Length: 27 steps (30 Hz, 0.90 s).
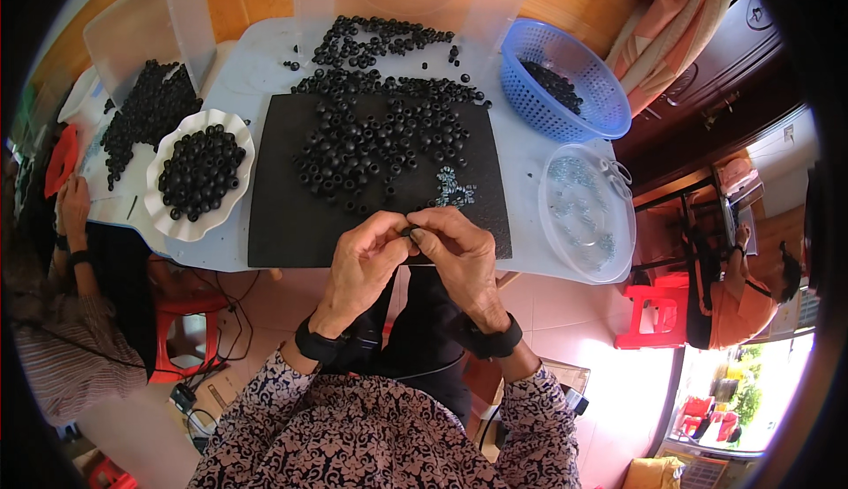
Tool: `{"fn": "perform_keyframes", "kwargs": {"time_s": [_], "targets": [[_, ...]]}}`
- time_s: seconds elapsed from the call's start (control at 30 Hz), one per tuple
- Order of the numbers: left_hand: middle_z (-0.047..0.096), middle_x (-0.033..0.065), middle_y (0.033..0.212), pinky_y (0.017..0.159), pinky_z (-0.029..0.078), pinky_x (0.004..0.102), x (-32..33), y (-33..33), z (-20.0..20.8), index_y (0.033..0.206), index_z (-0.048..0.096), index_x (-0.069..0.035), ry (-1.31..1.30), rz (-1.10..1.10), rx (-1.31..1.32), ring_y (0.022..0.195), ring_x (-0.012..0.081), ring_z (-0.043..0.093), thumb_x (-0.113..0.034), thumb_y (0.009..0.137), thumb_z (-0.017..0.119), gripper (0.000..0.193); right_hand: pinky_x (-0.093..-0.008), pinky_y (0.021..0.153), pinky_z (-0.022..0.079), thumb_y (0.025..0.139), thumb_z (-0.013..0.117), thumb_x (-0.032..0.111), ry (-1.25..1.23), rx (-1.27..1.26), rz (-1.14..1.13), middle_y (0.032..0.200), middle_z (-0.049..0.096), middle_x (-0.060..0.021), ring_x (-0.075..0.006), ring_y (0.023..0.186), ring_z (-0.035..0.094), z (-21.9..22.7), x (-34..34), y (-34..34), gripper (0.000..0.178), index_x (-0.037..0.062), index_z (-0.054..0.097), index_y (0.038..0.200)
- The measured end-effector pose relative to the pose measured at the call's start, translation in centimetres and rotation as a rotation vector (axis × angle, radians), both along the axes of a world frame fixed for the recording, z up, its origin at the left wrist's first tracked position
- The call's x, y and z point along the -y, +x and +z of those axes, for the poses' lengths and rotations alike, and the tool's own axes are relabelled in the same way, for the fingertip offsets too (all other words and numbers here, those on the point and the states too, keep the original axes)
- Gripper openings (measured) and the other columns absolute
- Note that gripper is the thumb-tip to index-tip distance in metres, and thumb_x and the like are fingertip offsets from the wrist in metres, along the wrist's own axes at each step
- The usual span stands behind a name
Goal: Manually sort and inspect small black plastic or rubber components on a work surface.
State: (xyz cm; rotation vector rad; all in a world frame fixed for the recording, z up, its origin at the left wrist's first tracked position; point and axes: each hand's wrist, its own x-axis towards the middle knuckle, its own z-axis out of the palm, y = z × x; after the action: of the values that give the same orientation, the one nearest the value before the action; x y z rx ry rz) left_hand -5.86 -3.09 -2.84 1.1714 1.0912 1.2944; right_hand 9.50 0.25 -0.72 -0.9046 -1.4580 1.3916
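Just over the near edge of the black mat (274, 224), my two hands meet at the fingertips. A small black bead (410, 230) sits between them, partly covered by fingers. My right hand (461, 249) pinches it between thumb and forefinger. Closed against its other side is my left hand (369, 243). Ahead of the hands a loose heap of round black beads (353, 149) spreads over the mat. A small cluster of shiny pale-blue pieces (454, 190) lies on the mat just beyond my right hand.
Left of the mat stands a white scalloped dish (157, 206) of black beads. To the right are a blue basket (521, 60), a clear round tray (552, 242) with pale-blue pieces, and scissors (616, 175). Co-workers sit left and right; red stools (649, 317) stand on the floor.
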Motion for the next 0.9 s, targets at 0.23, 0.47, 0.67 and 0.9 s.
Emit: {"fn": "perform_keyframes", "kwargs": {"time_s": [0.23,0.47,0.67,0.9], "targets": [[0.059,-0.003,0.079,0.061,0.04,0.0176,-0.1,-0.3,0.8,0.101,0.063,0.003,-0.04,0.014,0.152,0.071,0.0008,0.049,-0.003,0.092,0.058,0.012,-0.0269,0.078,0.055,0.08,0.068,-0.006,0.319,0.261,0.018,0.11,0.062,-0.0102,-0.0145,0.084,0.065,-0.7,-0.6,0.7,0.035,0.0001,0.067,0.115],[0.066,0.0026,0.088,0.068,0.046,0.0174,-0.6,-1.1,0.5,0.102,0.066,0.002,-0.173,-0.058,0.151,0.078,0.0036,0.058,-0.004,0.09,0.062,0.014,-0.0284,0.077,0.054,0.073,0.075,-0.004,0.362,0.258,-0.094,0.108,0.063,-0.0094,-0.0146,0.083,0.064,-1.7,0.1,-0.1,0.041,0.0017,0.068,0.114],[0.061,-0.0032,0.077,0.06,0.041,0.0183,-0.8,-0.8,1.1,0.093,0.066,0.002,-0.162,-0.028,0.155,0.069,0.001,0.051,-0.006,0.091,0.062,0.009,-0.0293,0.072,0.053,0.07,0.077,-0.005,0.489,0.322,-0.183,0.104,0.064,-0.0101,-0.0184,0.08,0.062,-1.5,0.2,-0.9,0.039,0.0007,0.07,0.108],[0.061,-0.0032,0.079,0.062,0.042,0.0184,-0.9,-1.1,0.8,0.097,0.066,0.003,-0.15,-0.052,0.175,0.071,0.0015,0.051,-0.007,0.093,0.061,0.012,-0.0299,0.069,0.052,0.07,0.076,-0.006,0.701,0.343,-0.278,0.1,0.064,-0.0098,-0.0216,0.081,0.061,-2.2,0.0,-1.8,0.036,0.0019,0.071,0.104]]}}
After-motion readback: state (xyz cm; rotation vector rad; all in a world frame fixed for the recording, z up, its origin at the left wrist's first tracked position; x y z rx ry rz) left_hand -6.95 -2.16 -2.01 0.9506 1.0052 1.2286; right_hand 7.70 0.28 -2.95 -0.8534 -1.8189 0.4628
